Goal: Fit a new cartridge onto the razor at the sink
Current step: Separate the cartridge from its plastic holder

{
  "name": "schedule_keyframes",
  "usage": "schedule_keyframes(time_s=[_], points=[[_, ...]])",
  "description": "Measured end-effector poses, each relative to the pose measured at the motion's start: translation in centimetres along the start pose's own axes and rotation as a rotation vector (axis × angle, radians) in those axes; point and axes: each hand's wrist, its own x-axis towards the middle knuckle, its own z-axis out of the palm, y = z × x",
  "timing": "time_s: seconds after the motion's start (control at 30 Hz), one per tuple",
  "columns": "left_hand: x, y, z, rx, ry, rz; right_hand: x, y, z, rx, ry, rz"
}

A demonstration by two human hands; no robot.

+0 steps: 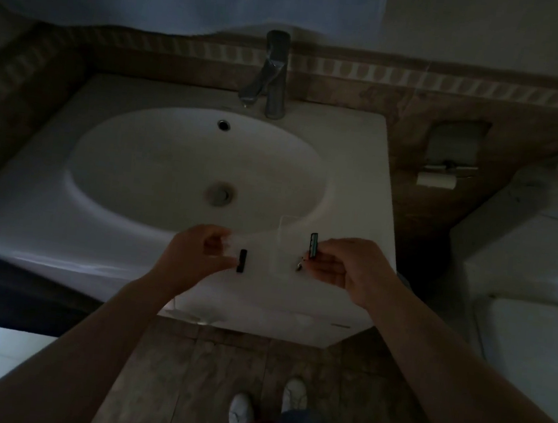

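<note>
Both hands hover over the front rim of the white sink (352, 184) in dim light. My left hand (197, 254) pinches a small black cartridge (241, 261), held upright at its fingertips. My right hand (343, 270) pinches a dark cartridge with a teal strip (313, 246), also upright. Just under the right fingers a small metal part (299, 267) shows; I cannot tell whether it belongs to a razor handle. A clear plastic piece (279, 245) sits between the hands, reaching toward the left fingertips; whether it is held is unclear.
The chrome tap (273, 73) stands at the back of the basin, with the drain (219, 194) in the middle. A toilet-roll holder (437, 178) is on the tiled wall to the right, beside a white toilet (535, 245). My white shoes (267, 403) stand on the tiled floor below.
</note>
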Motion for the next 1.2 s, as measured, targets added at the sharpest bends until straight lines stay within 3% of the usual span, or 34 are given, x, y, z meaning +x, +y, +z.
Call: schedule_keyframes(time_s=[0.23, 0.6, 0.8, 0.93, 1.0, 1.07, 1.2], points=[[0.3, -0.9, 0.2, 0.016, -0.016, -0.002, -0.3, -0.1, 0.2, 0.02, -0.02, -0.04], [0.5, -2.1, -0.5, 0.349, -0.07, 0.022, -0.2, 0.2, 0.4, 0.03, -0.04, -0.028], [0.1, -1.3, -1.4, 0.377, -0.075, 0.005, -0.2, 0.1, 0.2, -0.006, -0.052, -0.032], [-0.3, 2.1, -1.3, 0.171, 0.082, 0.168, -0.1, 0.0, 0.1, -0.095, -0.021, -0.042], [-0.4, 4.5, -0.2, 0.132, 0.034, 0.255, -0.1, 0.0, 0.5, -0.168, 0.0, -0.049], [-0.5, 6.2, 1.2, 0.161, -0.034, 0.321, -0.2, -0.1, 0.9, -0.228, 0.03, -0.075], [-0.1, 7.5, 2.9, 0.301, -0.018, 0.398, -0.4, -0.2, 1.4, -0.337, 0.108, -0.139]])
